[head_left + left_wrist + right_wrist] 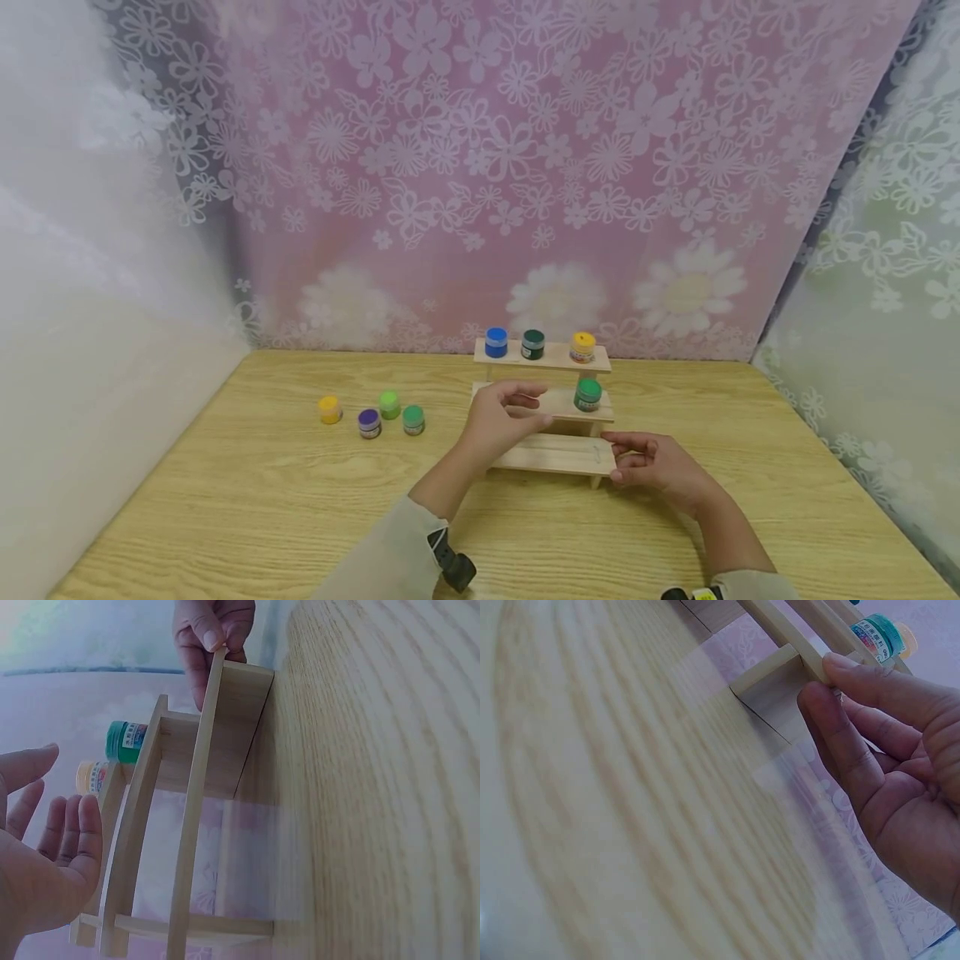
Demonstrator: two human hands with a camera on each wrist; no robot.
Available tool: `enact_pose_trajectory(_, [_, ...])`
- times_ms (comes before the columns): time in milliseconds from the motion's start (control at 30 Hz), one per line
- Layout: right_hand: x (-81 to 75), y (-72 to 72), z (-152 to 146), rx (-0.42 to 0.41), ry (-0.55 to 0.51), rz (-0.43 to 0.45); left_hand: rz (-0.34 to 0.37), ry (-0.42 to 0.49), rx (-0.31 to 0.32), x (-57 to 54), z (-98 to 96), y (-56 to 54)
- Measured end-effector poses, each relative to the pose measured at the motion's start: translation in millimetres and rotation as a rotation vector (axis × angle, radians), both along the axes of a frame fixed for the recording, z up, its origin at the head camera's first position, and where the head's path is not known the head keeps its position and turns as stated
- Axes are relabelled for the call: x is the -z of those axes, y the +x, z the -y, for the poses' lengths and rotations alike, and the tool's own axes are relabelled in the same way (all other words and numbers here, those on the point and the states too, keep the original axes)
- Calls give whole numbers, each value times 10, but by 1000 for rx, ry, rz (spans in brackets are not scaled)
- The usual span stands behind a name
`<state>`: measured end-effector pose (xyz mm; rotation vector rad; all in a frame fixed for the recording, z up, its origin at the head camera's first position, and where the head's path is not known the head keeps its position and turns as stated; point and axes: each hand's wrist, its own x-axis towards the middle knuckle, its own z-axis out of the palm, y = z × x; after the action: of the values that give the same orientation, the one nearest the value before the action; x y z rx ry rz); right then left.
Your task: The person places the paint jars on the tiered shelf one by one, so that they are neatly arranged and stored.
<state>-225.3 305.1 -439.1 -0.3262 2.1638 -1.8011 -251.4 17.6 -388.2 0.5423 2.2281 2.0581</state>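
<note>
A three-tier wooden stand [555, 454] stands on the table. My right hand [667, 471] pinches the right end of its lowest shelf between thumb and fingers, also plain in the right wrist view. My left hand [498, 425] hovers in front of the middle shelf's left part, fingers loosely bent and holding nothing. On the middle shelf's right sits a green paint jar [588, 395]. The top shelf bears a blue jar [496, 342], a dark green jar [532, 344] and a yellow jar [582, 347]. My left hand hides part of the middle shelf.
Left of the stand, a yellow jar [329, 409], a purple jar [369, 423], a light green jar [389, 405] and another green jar [413, 419] stand on the wood-grain table [247, 475]. A pink flowered curtain [450, 167] hangs behind, with pale sheets at both sides.
</note>
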Motion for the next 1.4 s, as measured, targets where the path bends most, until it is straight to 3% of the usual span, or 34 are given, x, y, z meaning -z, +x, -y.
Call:
enact_pose_trajectory(167, [7, 2, -2, 2, 1, -5, 14, 1, -18, 21, 98, 25])
enact_pose_trajectory(333, [10, 5, -12, 3, 3, -9, -26, -44, -39, -32, 218, 85])
enact_pose_trajectory(600, [-2, 13, -5, 2, -5, -6, -29, -73, -65, 81, 404, 17])
enact_pose_trajectory(1100, [-6, 13, 3, -15, -10, -16, -41, -86, -103, 54, 810, -72])
enact_pose_trajectory(1400, [24, -10, 6, -6, 5, -3, -36, -95, -190, 41, 1031, -108])
